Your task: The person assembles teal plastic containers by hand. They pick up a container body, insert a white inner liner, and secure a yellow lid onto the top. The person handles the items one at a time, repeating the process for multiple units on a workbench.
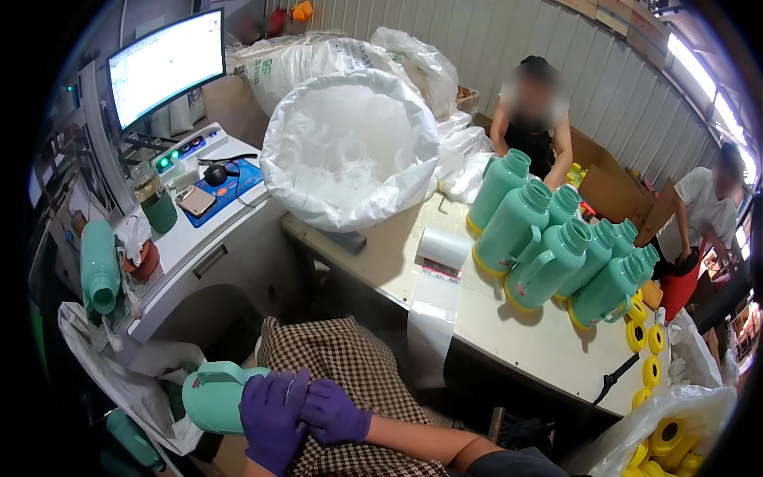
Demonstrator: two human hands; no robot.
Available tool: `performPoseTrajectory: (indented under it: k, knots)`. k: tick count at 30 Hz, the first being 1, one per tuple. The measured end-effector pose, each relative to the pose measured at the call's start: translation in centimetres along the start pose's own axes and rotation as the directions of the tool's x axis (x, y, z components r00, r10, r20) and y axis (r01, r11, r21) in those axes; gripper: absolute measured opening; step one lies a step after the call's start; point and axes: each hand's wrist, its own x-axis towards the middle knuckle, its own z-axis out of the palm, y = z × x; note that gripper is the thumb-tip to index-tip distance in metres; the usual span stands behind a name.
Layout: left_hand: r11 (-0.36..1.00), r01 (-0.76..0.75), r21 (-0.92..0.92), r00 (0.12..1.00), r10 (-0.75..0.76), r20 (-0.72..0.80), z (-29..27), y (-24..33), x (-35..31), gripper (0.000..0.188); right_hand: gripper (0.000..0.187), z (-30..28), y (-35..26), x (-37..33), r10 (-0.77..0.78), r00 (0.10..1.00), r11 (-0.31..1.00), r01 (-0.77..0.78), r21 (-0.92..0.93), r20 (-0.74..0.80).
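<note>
A mint-green flask shell with a loop handle [213, 395] lies on its side over my lap, its base end to the left. My left hand [274, 417], in a purple glove, is wrapped around its right-hand end. Against those fingers presses my right hand [334, 412], also gloved in purple, with its fingers curled. Whatever the right hand grips is hidden between the two hands. Beneath them is a brown checked cloth [342, 350] spread over my legs.
Several mint flasks with yellow bases [548, 266] stand on the table [509, 350], beside a roll of clear film [443, 249] and yellow rings [636, 335]. A white-lined tub [274, 159] holds clear pieces. At left are a monitor [167, 67] and another flask [99, 266]. Two people work beyond.
</note>
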Motion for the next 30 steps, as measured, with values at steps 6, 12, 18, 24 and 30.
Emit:
performPoseTrajectory:
  k: [6, 12, 18, 24, 30]
  knots:
    - [0.995, 0.028, 0.094, 0.999, -0.031, 0.038, 0.3, 0.7, 0.4, 0.06, 0.034, 0.0, 1.3, -0.5, -0.037, 0.999, 0.995, 0.034, -0.09, -0.023]
    - [0.99, 0.08, 0.12, 0.995, -0.087, 0.057, 0.4, 0.6, 0.5, 0.061, 0.039, -0.3, 1.8, -0.2, -0.031, 0.999, 0.997, 0.029, -0.071, -0.023]
    - [0.986, 0.112, 0.123, 0.99, -0.121, 0.07, 0.9, 0.7, 0.4, 0.067, 0.037, -0.3, 2.2, -0.3, -0.04, 0.998, 0.996, 0.037, -0.078, -0.04]
    - [0.982, 0.075, 0.172, 0.997, -0.077, 0.007, 0.8, 0.4, 0.3, 0.062, 0.037, 0.1, 2.6, -0.1, -0.07, 0.996, 0.997, 0.067, -0.045, -0.055]
    - [0.985, 0.17, -0.013, 0.981, -0.17, -0.091, -4.6, -3.7, -3.2, 0.071, 0.048, -0.2, 0.3, 1.9, -0.207, 0.977, 0.978, 0.205, 0.028, 0.048]
